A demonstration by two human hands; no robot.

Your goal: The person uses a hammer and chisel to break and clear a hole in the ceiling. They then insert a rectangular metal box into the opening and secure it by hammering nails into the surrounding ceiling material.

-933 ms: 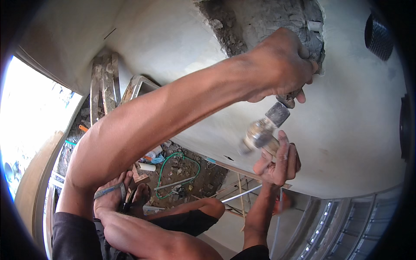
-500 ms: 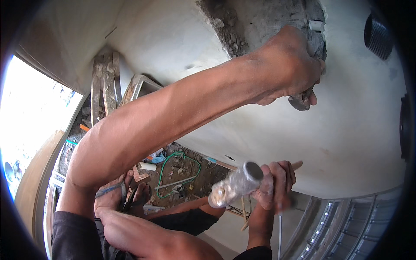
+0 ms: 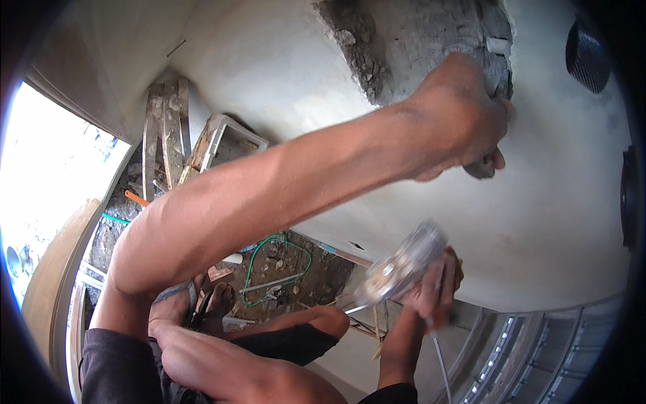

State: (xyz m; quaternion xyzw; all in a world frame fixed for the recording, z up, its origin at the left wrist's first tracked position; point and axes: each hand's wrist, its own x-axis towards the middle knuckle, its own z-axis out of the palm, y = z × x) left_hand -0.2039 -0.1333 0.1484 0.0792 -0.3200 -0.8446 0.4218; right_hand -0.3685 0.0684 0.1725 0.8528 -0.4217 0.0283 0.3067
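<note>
My left hand (image 3: pixel 464 121) is closed round a dark metal chisel (image 3: pixel 480 168) at the edge of a rough chipped recess (image 3: pixel 420 30) in the pale plastered wall. Its blunt end pokes out below my fingers; the tip is hidden behind the hand. Below it, my right hand (image 3: pixel 434 289) grips a hammer (image 3: pixel 400 262), whose metal head is blurred by motion and apart from the chisel. A short white pipe stub (image 3: pixel 498 46) sticks out inside the recess.
Timber boards (image 3: pixel 166 131) and a pale plastic container (image 3: pixel 232 145) lie at the wall's foot. A green hose (image 3: pixel 250 273) loops over rubble near my sandalled feet. A bright opening (image 3: pixel 47 155) is left, a dark mesh object (image 3: pixel 585 57) upper right, metal sheeting (image 3: pixel 545 350) lower right.
The hammer swung down away from the chisel, then rose part of the way back toward it. My left hand and chisel have shifted slightly right and down in the view.
</note>
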